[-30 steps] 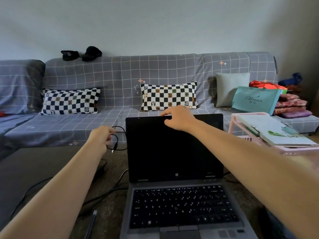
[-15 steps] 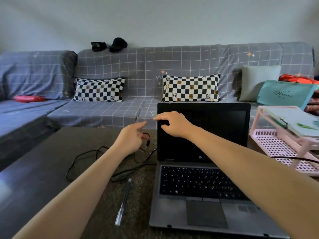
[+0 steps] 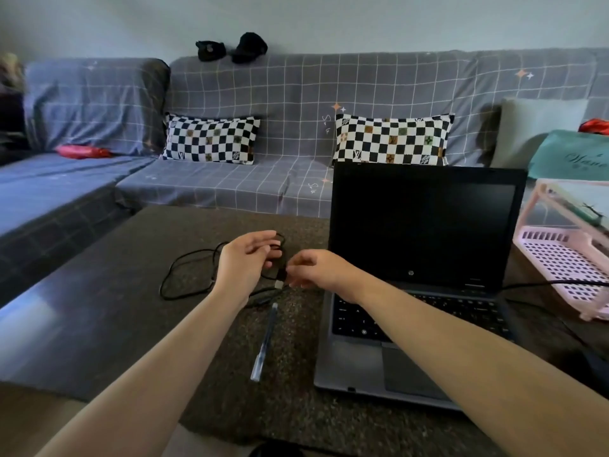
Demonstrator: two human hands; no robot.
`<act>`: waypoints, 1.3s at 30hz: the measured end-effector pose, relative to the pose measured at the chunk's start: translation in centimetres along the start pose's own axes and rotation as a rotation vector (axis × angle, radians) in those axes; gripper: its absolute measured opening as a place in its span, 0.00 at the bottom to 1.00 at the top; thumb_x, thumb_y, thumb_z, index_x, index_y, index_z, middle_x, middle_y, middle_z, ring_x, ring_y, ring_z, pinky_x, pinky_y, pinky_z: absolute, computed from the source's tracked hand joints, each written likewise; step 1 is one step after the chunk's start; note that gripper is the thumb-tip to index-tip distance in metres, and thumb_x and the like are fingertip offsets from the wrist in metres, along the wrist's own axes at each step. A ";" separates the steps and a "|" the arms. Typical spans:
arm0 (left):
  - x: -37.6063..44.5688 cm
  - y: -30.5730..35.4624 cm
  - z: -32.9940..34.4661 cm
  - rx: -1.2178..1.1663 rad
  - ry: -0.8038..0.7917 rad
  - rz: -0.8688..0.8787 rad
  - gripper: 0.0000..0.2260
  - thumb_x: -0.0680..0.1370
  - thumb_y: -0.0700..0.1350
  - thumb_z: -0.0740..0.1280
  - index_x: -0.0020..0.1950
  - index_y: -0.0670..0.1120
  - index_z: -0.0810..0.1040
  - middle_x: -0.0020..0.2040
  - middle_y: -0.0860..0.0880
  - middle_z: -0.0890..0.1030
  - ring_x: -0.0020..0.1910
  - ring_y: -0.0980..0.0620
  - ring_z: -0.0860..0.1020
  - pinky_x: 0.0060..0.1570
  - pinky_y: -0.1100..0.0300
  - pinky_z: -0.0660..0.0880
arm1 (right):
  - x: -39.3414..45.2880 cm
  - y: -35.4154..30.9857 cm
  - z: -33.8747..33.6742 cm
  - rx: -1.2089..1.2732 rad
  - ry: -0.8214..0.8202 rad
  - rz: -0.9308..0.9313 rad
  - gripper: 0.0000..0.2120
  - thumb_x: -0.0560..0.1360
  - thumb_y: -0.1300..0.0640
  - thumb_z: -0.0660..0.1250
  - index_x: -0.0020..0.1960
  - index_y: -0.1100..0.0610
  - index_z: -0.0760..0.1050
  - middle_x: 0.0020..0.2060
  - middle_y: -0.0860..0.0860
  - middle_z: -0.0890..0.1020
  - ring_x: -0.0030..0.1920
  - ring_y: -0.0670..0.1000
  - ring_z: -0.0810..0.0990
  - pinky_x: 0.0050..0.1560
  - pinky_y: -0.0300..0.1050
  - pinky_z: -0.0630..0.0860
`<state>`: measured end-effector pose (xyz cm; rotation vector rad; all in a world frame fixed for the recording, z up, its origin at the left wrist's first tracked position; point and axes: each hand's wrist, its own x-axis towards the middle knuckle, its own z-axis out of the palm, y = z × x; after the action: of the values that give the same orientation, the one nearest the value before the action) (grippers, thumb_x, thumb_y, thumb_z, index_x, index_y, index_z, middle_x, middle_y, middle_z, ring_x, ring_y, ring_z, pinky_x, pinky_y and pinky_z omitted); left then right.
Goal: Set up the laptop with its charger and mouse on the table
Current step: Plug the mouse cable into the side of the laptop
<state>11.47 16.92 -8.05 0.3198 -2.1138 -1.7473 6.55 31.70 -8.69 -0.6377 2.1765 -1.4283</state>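
— Both hands have come off the laptop [image 3: 425,258] lid since a moment ago. Our right hand [image 3: 316,268] has dropped from the screen's top edge to the left of the machine, and our left hand [image 3: 245,258] has drawn in to meet it.

— And what are we holding?

— Our right hand pinches the black plug [image 3: 280,278] at the end of the black cable [image 3: 184,275], fingers curled in on it. Its metal tip points down toward the bench [image 3: 99,311].

— And the left?

— Palm turned up, fingers loosely extended, with the cable running across them. We cannot tell whether any finger closes on the cord.

— Where does the rest of that cable go?

— It loops on the bench to the left of our left wrist, and more of it trails under the hands.

— The laptop itself?

— Open and upright on the bench to the right of our hands, screen dark, keyboard partly hidden by our right forearm. Another black cord [image 3: 553,283] runs off from its right side toward the pink basket [image 3: 560,258].

— Anything else nearby?

— A clear pen [image 3: 263,344] lies on the bench just left of the laptop's front corner, below the plug. Behind it all sits the grey sofa [image 3: 296,103] with two checkered cushions [image 3: 211,140].
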 end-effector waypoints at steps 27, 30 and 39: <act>1.4 -6.7 4.4 0.739 -0.395 0.198 0.13 0.76 0.44 0.67 0.60 0.50 0.81 0.54 0.46 0.80 0.55 0.48 0.77 0.51 0.64 0.67 | 1.9 3.9 -4.6 -0.768 0.151 0.139 0.14 0.78 0.63 0.60 0.60 0.56 0.78 0.59 0.53 0.79 0.56 0.49 0.78 0.52 0.38 0.71; 1.4 -6.9 4.9 0.609 -0.390 0.204 0.11 0.75 0.41 0.67 0.56 0.49 0.82 0.53 0.49 0.81 0.54 0.52 0.77 0.51 0.66 0.67 | 1.8 4.8 -5.2 -0.813 0.062 0.159 0.17 0.78 0.64 0.59 0.64 0.53 0.75 0.63 0.52 0.77 0.58 0.49 0.77 0.56 0.39 0.72; 2.1 -8.1 5.2 0.745 -0.463 0.090 0.12 0.76 0.44 0.66 0.59 0.52 0.79 0.60 0.49 0.80 0.59 0.50 0.77 0.60 0.55 0.73 | 2.6 5.4 -4.9 -0.864 0.022 0.102 0.14 0.77 0.61 0.61 0.59 0.51 0.79 0.61 0.50 0.79 0.55 0.48 0.80 0.55 0.40 0.75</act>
<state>6.86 19.04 -16.50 -0.0031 -3.0105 -0.9747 0.86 35.50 -12.25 -0.7601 2.7584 -0.3804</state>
